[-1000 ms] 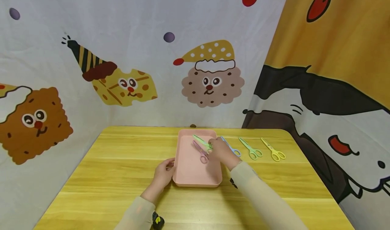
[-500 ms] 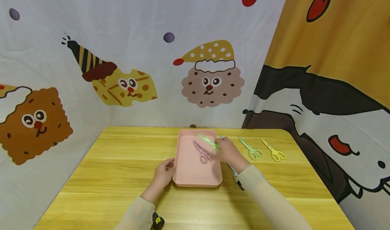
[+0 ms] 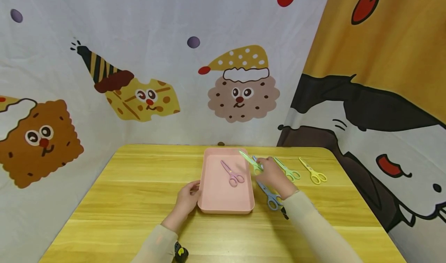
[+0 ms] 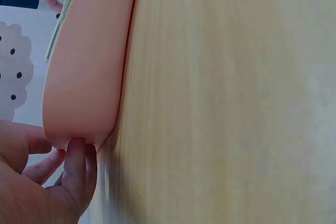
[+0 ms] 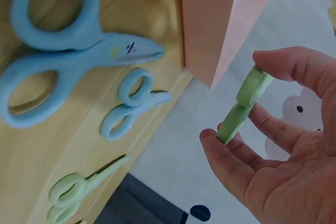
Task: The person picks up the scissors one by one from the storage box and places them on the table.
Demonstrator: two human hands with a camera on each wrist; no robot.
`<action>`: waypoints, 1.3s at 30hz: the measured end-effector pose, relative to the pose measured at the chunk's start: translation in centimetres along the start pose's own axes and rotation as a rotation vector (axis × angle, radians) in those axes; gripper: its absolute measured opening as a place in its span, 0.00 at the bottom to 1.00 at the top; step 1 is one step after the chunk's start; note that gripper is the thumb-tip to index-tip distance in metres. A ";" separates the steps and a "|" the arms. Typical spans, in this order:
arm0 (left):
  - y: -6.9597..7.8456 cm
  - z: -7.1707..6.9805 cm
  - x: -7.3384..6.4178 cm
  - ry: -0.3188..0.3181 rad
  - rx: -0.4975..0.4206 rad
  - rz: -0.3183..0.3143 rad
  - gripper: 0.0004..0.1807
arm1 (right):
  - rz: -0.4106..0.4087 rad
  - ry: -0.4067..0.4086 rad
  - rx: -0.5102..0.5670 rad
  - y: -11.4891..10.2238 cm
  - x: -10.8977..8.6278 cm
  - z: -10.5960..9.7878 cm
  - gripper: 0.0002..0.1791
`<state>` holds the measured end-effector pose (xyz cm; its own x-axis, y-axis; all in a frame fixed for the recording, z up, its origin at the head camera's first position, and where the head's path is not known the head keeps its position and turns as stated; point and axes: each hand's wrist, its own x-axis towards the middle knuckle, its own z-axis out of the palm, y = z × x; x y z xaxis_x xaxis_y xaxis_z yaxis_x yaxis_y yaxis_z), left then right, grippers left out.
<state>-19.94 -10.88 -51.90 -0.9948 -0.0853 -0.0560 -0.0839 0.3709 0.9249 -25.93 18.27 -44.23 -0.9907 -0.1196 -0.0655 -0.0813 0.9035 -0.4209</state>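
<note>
A pink tray (image 3: 223, 199) lies on the table, with closed purple scissors (image 3: 230, 174) in it. At its left side my left hand (image 3: 187, 197) grips the wall; in the left wrist view, the fingers (image 4: 76, 169) curl against the tray's outer end. My right hand (image 3: 275, 174) pinches light green scissors (image 3: 246, 157) by the handle loops, blades pointing to the far left. They are off the table by the tray's right rim. In the right wrist view, thumb and fingertips hold the green handles (image 5: 252, 90) edge-on.
Right of the tray lie near blue scissors (image 3: 271, 199), far blue scissors (image 3: 255, 159) partly hidden behind my right hand, another green pair (image 3: 287, 171) and yellow scissors (image 3: 315, 174). A printed cloth (image 3: 156, 34) hangs behind the table (image 3: 139, 170).
My right hand has moved right with the green scissors, from above the tray to its right rim. The near blue scissors have come into view from under the arm. My left hand stays put.
</note>
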 end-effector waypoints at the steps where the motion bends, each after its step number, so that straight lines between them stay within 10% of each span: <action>1: 0.0 0.0 0.0 -0.001 0.001 0.000 0.20 | 0.002 0.001 0.000 0.2 -0.1 -0.1 0.34; 39: 0.0 0.1 0.0 -0.005 -0.024 -0.007 0.19 | 0.037 -0.007 -0.012 5.3 -2.6 -1.1 0.29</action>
<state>-19.96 -10.83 -51.92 -0.9945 -0.0829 -0.0646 -0.0897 0.3481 0.9332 -23.92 23.87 -45.28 -0.9921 -0.0895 -0.0874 -0.0464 0.9120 -0.4075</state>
